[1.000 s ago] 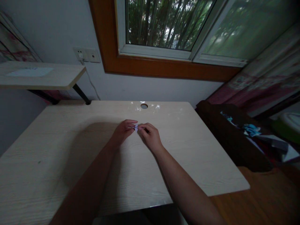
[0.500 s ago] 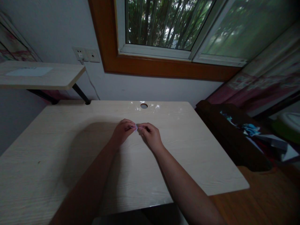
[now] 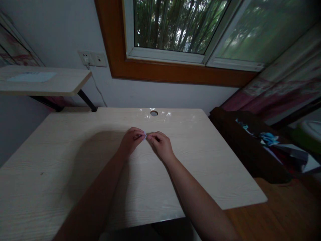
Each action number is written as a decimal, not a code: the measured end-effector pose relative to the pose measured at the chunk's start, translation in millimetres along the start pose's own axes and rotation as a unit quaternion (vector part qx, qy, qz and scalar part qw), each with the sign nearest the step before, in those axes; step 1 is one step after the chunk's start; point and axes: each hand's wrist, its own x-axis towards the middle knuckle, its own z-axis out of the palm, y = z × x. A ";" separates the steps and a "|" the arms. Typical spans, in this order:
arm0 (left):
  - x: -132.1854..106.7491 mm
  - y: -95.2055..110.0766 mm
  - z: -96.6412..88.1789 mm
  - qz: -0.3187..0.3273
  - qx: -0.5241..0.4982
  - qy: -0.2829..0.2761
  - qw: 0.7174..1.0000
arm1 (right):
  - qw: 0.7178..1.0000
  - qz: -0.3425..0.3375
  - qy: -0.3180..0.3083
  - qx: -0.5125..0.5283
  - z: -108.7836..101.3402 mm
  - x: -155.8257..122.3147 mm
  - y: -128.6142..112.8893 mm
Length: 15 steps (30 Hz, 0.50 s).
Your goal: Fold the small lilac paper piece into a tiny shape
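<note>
Over the middle of the pale wooden desk (image 3: 205,160), my left hand (image 3: 131,140) pinches a small, thin, pale purple piece (image 3: 145,135) between thumb and fingers. It looks like paper, but its kind is too small to make out. My right hand (image 3: 161,143) is closed in a pinch just to the right, its fingertips at the edge of the same piece. Most of the piece is hidden by the fingers. Whether the right fingertips grip it firmly is hard to see.
A round cable hole (image 3: 154,113) lies near the desk's back edge. At the left stands a raised shelf (image 3: 67,82) with a pale sheet (image 3: 32,77) on it. A dark brown bench (image 3: 240,144) with a blue crumpled item (image 3: 269,138) is at the right.
Both hands stay almost in place. The pale purple piece has shifted very slightly between the fingertips.
</note>
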 end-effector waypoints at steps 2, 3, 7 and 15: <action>-0.4 1.7 -0.3 -0.008 -0.001 0.002 1.000 | 1.000 -0.006 0.005 -0.014 -0.7 -0.3 -0.3; -0.7 2.5 -0.4 -0.013 -0.002 0.002 1.000 | 1.000 -0.006 0.009 -0.019 -1.1 -0.5 -0.5; -1.6 2.7 -1.0 -0.023 0.003 -0.006 1.000 | 0.999 -0.006 0.020 -0.036 -2.2 -0.4 -1.3; -0.4 -0.8 -0.4 -0.039 0.004 0.000 0.999 | 0.998 -0.036 0.011 -0.058 -2.3 -0.6 -1.5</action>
